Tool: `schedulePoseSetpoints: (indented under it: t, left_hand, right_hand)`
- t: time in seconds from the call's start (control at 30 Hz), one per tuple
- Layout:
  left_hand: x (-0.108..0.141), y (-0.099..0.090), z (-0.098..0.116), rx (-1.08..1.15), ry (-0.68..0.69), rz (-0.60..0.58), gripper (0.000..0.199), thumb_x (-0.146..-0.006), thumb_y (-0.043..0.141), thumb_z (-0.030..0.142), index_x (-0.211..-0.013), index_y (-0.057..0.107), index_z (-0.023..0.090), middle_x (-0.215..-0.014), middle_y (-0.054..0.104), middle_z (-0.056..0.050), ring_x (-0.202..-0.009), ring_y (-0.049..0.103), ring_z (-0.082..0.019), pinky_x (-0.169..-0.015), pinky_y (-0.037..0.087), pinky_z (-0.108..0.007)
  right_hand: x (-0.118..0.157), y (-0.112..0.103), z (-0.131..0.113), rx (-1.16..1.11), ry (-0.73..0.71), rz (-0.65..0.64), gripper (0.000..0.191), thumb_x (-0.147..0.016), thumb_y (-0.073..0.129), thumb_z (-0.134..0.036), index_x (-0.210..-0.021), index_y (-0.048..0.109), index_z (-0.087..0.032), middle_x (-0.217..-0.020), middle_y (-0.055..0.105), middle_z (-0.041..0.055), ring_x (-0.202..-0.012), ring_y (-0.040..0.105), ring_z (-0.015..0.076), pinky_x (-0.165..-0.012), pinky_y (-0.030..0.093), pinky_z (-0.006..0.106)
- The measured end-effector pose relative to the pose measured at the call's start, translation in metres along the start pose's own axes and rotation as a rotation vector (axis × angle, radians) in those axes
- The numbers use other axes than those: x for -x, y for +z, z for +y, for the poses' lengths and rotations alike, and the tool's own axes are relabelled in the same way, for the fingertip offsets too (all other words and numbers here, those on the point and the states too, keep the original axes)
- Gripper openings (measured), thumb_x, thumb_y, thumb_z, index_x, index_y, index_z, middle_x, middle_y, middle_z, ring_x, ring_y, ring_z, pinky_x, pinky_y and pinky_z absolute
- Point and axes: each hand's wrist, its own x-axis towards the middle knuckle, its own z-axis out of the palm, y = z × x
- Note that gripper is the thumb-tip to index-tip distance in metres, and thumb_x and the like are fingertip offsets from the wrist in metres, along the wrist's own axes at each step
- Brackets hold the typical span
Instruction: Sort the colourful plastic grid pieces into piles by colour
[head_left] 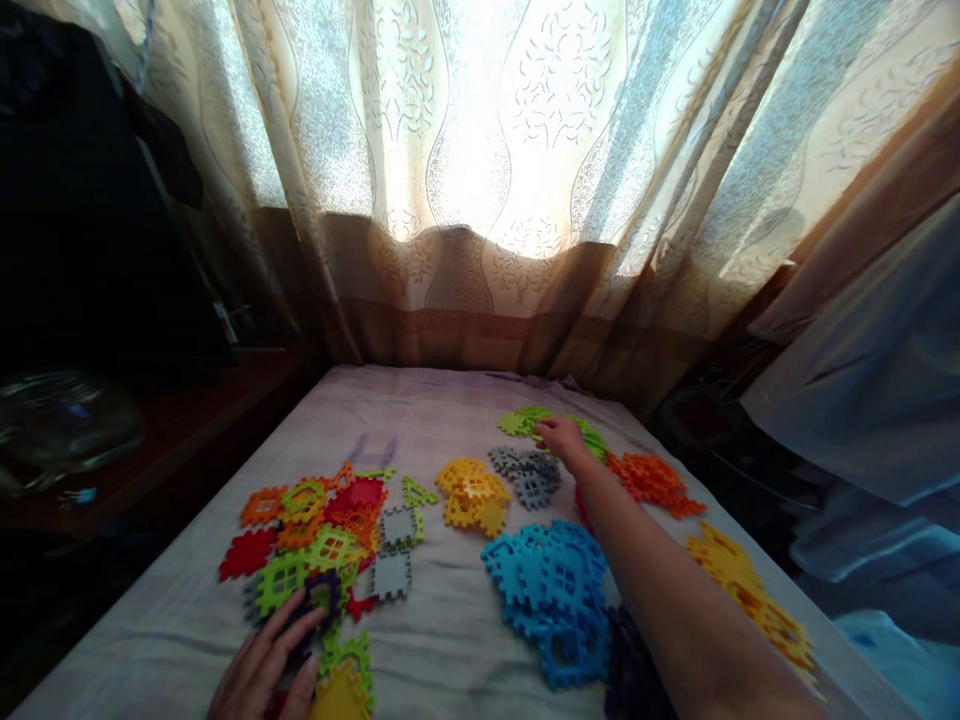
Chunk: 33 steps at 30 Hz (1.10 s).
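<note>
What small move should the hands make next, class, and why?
Perhaps the left hand should lift the purple piece: it lies right by that hand, among the mixed pieces, while similar dark pieces sit together beside the blue pile. The right hand is over at the green pile.

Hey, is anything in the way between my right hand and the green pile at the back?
Nothing visible is. Your right hand is right at the green pile, which shows on both sides of it. The gray pile lies nearer you and the orange pile off to the right, neither in between.
</note>
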Motion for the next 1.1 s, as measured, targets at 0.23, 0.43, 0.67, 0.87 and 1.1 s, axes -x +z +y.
schedulePoseSetpoints:
  t: [0.23,0.43,0.67,0.87,1.1]
  left_hand:
    - [-0.007,-0.002,0.021,0.055,-0.148,0.028,0.034,-0.089,0.046,0.042,-0.11,0.069,0.03,-0.127,0.065,-0.004,-0.112,0.064,-0.024,-0.097,0.052,-0.044]
    - [-0.012,-0.007,0.037,0.162,-0.226,0.047,0.033,-0.088,0.047,0.037,-0.11,0.068,0.026,-0.131,0.061,-0.007,-0.116,0.061,-0.024,-0.1,0.05,-0.043]
    - [-0.015,-0.015,0.047,0.243,-0.235,0.097,0.031,-0.088,0.046,0.03,-0.109,0.067,0.022,-0.129,0.062,-0.008,-0.12,0.058,-0.023,-0.103,0.048,-0.042]
    - [-0.013,-0.022,0.054,0.326,-0.296,0.071,0.031,-0.088,0.046,0.03,-0.109,0.066,0.022,-0.131,0.061,-0.008,-0.11,0.064,-0.02,-0.085,0.058,-0.034]
    - [0.001,-0.039,0.075,0.107,0.025,-0.14,0.035,-0.085,0.058,0.036,-0.118,0.063,0.025,-0.129,0.063,-0.008,-0.125,0.054,-0.026,-0.111,0.035,-0.054]
  right_hand:
    - [0.09,-0.007,-0.032,-0.264,-0.124,-0.137,0.026,-0.082,0.055,-0.028,-0.094,0.074,-0.016,-0.085,0.075,0.0045,-0.061,0.068,0.0144,-0.054,0.048,0.021]
    - [0.219,0.047,-0.044,-0.46,-0.298,-0.291,0.032,-0.08,0.054,-0.039,-0.092,0.075,-0.018,-0.08,0.074,0.0051,-0.061,0.067,0.0181,-0.059,0.052,0.028]
    - [0.305,0.084,-0.01,-0.277,-0.409,-0.185,0.027,-0.081,0.051,-0.028,-0.09,0.075,-0.021,-0.09,0.075,0.0077,-0.084,0.07,0.0224,-0.077,0.053,0.032]
    - [0.324,0.079,0.002,-0.319,-0.603,-0.094,0.027,-0.086,0.046,-0.023,-0.089,0.073,-0.02,-0.089,0.072,0.008,-0.084,0.067,0.019,-0.077,0.052,0.028]
    - [0.331,0.077,0.002,-0.295,-0.67,-0.091,0.027,-0.086,0.046,-0.019,-0.091,0.073,-0.021,-0.091,0.071,0.0076,-0.085,0.066,0.0196,-0.079,0.052,0.03]
